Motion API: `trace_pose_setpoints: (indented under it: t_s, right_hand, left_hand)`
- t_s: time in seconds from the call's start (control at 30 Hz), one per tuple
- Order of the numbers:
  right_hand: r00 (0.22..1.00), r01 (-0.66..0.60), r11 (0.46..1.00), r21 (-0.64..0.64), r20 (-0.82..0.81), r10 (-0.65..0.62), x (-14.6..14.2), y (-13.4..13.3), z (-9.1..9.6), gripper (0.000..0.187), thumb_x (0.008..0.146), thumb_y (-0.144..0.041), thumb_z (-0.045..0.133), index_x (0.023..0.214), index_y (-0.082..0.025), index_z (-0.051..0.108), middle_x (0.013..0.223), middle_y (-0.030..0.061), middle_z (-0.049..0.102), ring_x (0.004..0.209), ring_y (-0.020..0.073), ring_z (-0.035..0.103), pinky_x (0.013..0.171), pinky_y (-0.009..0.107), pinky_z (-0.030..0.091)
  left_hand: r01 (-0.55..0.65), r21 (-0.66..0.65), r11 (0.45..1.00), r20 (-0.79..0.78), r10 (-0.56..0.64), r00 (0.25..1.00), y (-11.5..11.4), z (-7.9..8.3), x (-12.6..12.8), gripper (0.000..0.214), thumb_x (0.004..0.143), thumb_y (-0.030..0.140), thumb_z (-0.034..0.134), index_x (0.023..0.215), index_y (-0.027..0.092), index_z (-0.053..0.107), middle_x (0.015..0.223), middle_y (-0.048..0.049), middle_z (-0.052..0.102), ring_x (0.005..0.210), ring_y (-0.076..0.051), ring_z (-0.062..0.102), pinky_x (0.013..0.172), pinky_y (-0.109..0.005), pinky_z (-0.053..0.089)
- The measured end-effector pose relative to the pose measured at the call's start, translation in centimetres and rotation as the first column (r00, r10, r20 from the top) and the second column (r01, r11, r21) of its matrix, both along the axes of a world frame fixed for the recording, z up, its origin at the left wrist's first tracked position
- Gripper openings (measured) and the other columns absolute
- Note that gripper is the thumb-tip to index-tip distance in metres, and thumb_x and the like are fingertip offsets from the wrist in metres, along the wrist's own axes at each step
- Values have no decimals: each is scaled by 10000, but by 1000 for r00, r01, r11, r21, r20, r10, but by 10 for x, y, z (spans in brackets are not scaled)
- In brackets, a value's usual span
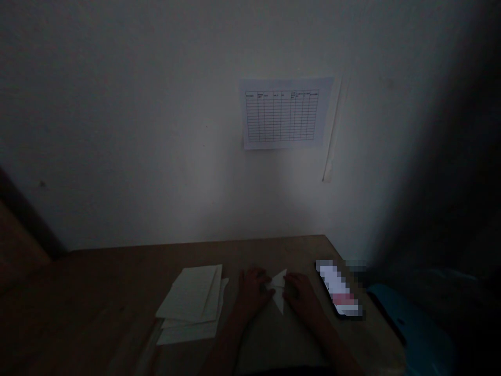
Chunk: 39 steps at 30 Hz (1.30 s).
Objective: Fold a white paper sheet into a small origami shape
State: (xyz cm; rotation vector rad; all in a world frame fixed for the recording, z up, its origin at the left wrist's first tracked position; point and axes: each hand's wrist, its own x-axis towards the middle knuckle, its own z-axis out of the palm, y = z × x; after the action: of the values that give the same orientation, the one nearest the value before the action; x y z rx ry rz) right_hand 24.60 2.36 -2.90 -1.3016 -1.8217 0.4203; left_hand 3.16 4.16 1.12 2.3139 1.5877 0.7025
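Observation:
A small piece of folded white paper (278,297) lies between my hands on the wooden table (129,292). It has pointed ends, one toward the wall and one toward me. My left hand (254,289) grips its left side, fingers curled and thumb near its middle. On the right side, my right hand (299,292) pinches the paper between thumb and fingers. The dim light hides the finer folds. Left of my left forearm rests a stack of lined paper sheets (191,295), its edges uneven.
A phone (338,290) with a lit, blurred screen lies near the table's right edge. Beyond that edge is a blue object (415,324), perhaps a chair. A printed table sheet (282,115) hangs on the wall (156,130) behind the table.

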Motion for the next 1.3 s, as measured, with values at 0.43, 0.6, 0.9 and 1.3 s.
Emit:
trace_pose_setpoints:
  t_s: [0.43, 0.6, 0.9, 1.3]
  right_hand:
    - [1000, 8, 1000, 10, -6, -7, 0, 0, 0, 403, 771, -210, 632, 1172, -203, 659, 1234, 114, 614, 1191, 269, 536, 1042, 414, 437]
    - [1000, 11, 1000, 17, -18, -11, 0, 0, -2, 392, 787, -210, 623, 1177, -223, 659, 1236, 104, 614, 1187, 263, 541, 1043, 424, 438]
    - [999, 3, 999, 38, -50, -1, 1, 2, -3, 372, 802, -215, 615, 1170, -230, 667, 1301, 107, 596, 1239, 263, 521, 1063, 443, 435]
    - [1000, -4, 998, -64, -5, 4, -3, -3, 5, 390, 830, -231, 576, 1212, -219, 657, 1371, 92, 582, 1323, 247, 477, 1130, 465, 372]
  left_hand:
    - [-5, -12, 1000, 12, 5, 1000, 5, -7, 0, 263, 783, 309, 726, 1046, 309, 728, 1299, -43, 624, 1289, -286, 470, 1160, -586, 136]
    - [20, -15, 1000, 17, -20, 1000, 4, -4, 0, 222, 800, 284, 698, 1016, 325, 728, 1295, -24, 629, 1298, -272, 462, 1162, -579, 130]
    - [25, -12, 1000, 39, -24, 999, 2, -5, 1, 212, 795, 249, 684, 987, 321, 738, 1289, -20, 632, 1295, -269, 464, 1165, -566, 122]
    - [31, -22, 999, 13, -31, 999, 3, -4, 1, 201, 848, 263, 628, 1000, 330, 742, 1301, -16, 626, 1302, -258, 451, 1166, -567, 109]
